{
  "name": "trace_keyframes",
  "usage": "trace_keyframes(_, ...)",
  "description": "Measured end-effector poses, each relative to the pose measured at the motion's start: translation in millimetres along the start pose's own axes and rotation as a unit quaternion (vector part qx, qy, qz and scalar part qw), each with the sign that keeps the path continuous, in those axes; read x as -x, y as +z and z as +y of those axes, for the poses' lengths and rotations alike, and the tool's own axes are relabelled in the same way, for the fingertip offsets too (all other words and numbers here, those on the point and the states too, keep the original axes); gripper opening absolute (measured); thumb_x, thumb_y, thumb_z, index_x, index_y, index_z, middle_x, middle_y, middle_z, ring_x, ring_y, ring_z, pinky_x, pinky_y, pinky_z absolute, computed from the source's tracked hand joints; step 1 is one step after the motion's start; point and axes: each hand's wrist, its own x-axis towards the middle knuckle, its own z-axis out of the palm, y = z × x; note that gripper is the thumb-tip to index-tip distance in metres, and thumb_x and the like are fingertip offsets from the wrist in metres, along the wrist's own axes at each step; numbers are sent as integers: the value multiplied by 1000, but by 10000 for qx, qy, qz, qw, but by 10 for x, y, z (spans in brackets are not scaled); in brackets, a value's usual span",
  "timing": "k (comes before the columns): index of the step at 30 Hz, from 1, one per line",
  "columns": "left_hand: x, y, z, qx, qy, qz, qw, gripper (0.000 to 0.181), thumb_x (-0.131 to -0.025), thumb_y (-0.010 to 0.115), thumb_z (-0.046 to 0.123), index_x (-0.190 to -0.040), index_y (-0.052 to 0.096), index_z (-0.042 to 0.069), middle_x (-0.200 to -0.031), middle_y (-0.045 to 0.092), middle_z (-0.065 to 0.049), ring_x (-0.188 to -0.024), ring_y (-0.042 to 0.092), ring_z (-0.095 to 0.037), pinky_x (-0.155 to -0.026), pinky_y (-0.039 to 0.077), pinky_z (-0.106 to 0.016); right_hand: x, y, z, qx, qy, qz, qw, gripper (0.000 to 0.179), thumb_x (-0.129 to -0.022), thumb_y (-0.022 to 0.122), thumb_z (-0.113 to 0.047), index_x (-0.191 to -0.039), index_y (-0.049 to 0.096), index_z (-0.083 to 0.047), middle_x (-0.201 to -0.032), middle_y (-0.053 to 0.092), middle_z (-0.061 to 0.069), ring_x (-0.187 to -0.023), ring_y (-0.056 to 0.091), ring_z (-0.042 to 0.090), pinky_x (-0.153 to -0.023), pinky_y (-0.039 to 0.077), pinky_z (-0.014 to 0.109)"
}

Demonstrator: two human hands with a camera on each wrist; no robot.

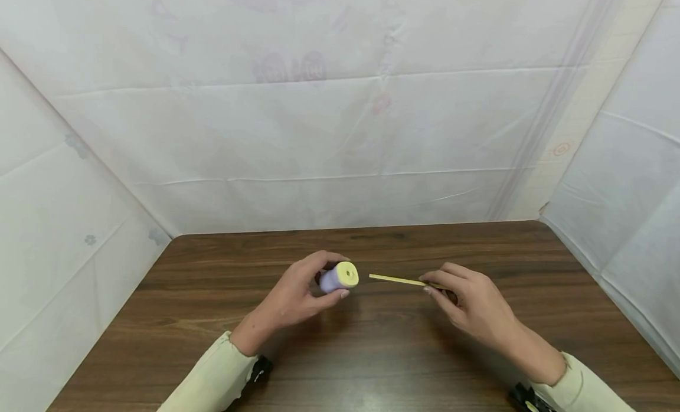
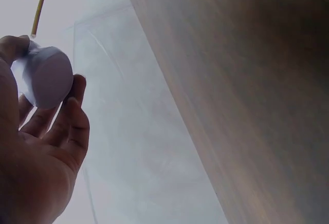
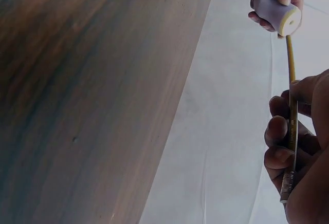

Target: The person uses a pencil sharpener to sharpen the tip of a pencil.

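Note:
My left hand (image 1: 297, 288) grips a small lavender pencil sharpener (image 1: 330, 281) between thumb and fingers, above the table. Its round yellow end, with a hole in it, faces right. In the left wrist view the sharpener (image 2: 50, 77) shows its plain lavender base. My right hand (image 1: 475, 300) pinches a thin yellow pencil (image 1: 395, 279), whose free end points left at the sharpener. A gap parts the two in the head view. Toward the palm in the right wrist view, the pencil (image 3: 293, 126) ends in a metal ferrule; the other fingers curl beside the shaft.
A dark brown wood-grain table (image 1: 212, 264) lies under both hands. Pale printed sheeting (image 1: 297, 140) hangs behind its far edge and along both sides. Each light sleeve has a dark strap at the wrist.

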Motion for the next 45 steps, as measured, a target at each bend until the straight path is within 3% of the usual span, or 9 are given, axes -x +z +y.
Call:
trace_keyframes(9,-6,27,59,163,250,-96,9995,49,-94,84,30,-138,64,30,-118,64,14,-97,62,-9,-76,57,-28,0,7,-55,-39,-118,21,9999,23,-88,82,-2,-108,79,-12,-89,56,-16,-63,46,1,-55,36,10)
trace_keyframes(14,-13,36,84,154,419,-120,9989,48,-94,84,30,-137,64,27,-122,65,14,-99,63,-9,-80,56,-29,-3,20,-65,-15,-255,113,9996,23,-88,81,-1,-107,79,-12,-91,60,-14,-64,48,1,-55,37,10)
trace_keyframes(20,-13,43,127,156,405,-223,9988,48,-94,85,32,-137,63,24,-125,66,13,-100,64,-8,-81,57,-29,-13,21,-84,17,-291,86,9995,21,-89,81,-3,-107,79,-14,-95,62,-12,-67,50,1,-58,40,11)
trace_keyframes(26,-7,57,151,149,397,-262,9988,46,-93,85,31,-132,64,21,-122,68,12,-101,65,-7,-85,58,-30,-18,20,-94,115,-432,111,9989,11,-104,72,-23,-107,78,-15,-97,64,-9,-68,50,0,-59,42,12)
trace_keyframes(30,1,63,159,100,466,-296,9984,44,-94,85,34,-131,65,22,-119,68,13,-99,65,-6,-84,58,-29,-33,32,-99,264,-790,309,9960,30,-111,57,-35,-106,78,-15,-96,64,-7,-68,51,0,-59,42,14)
trace_keyframes(39,4,74,181,206,439,-265,9985,39,-95,84,34,-128,69,21,-114,71,13,-93,66,-5,-81,58,-29,-114,68,-125,576,-1566,973,9812,30,-112,57,-28,-100,79,-12,-93,66,-3,-71,57,6,-61,47,20)
trace_keyframes(45,7,85,190,334,476,-366,9976,36,-96,83,31,-127,71,18,-109,72,11,-89,66,-5,-77,59,-32,-182,106,-149,572,-2129,1199,9680,29,-111,60,-20,-95,79,-4,-90,69,1,-71,60,13,-62,51,24)
